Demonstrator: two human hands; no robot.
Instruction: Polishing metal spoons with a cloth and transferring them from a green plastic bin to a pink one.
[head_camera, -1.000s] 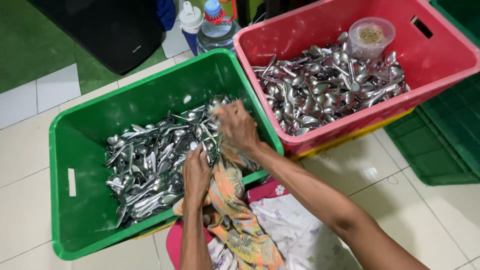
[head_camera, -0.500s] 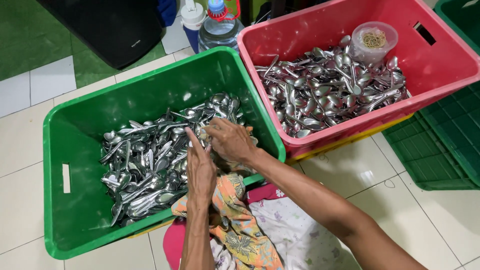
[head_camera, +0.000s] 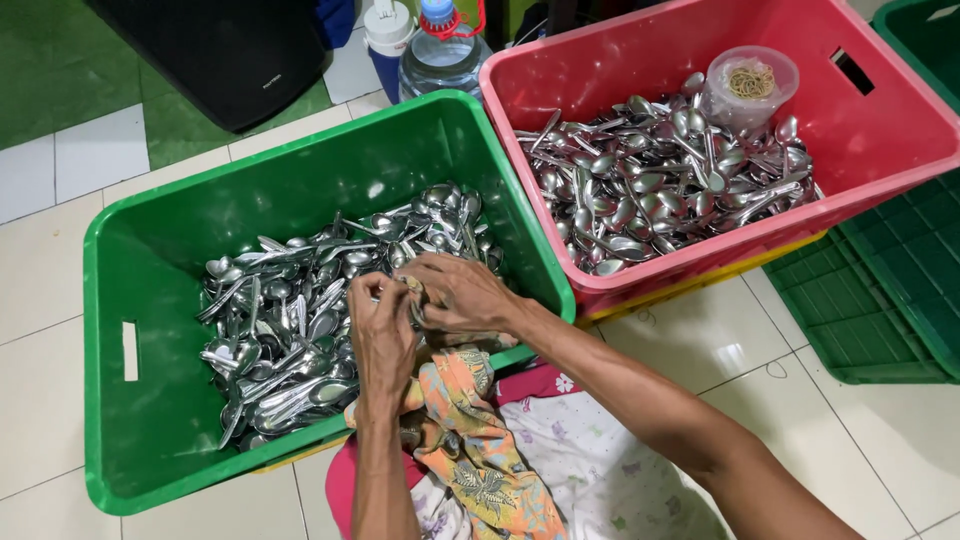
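Nearest the camera a patterned orange cloth (head_camera: 470, 440) lies over the person's lap, its top edge draped against the near wall of the green crate (head_camera: 120, 420). Just above it the left hand (head_camera: 382, 335) and the right hand (head_camera: 462, 292) meet over the near right part of that crate. Both sets of fingers are curled together and pinched on a spoon (head_camera: 412, 290) held between them, of which only a small bit of metal shows; the rest is hidden by the fingers. Half a second ago the right hand lay higher and more spread over the pile; now it has drawn down and closed against the left, and the camera sits a little closer.

Under and left of the hands lies the heap of metal spoons (head_camera: 290, 320) filling the green crate's floor. Beyond it to the right stands the red crate (head_camera: 900, 130) with its own pile of spoons (head_camera: 660, 180) and a clear tub (head_camera: 750, 85) of rubber bands resting on top. Farthest back a water bottle (head_camera: 440, 50) stands on the tiled floor (head_camera: 50, 270)
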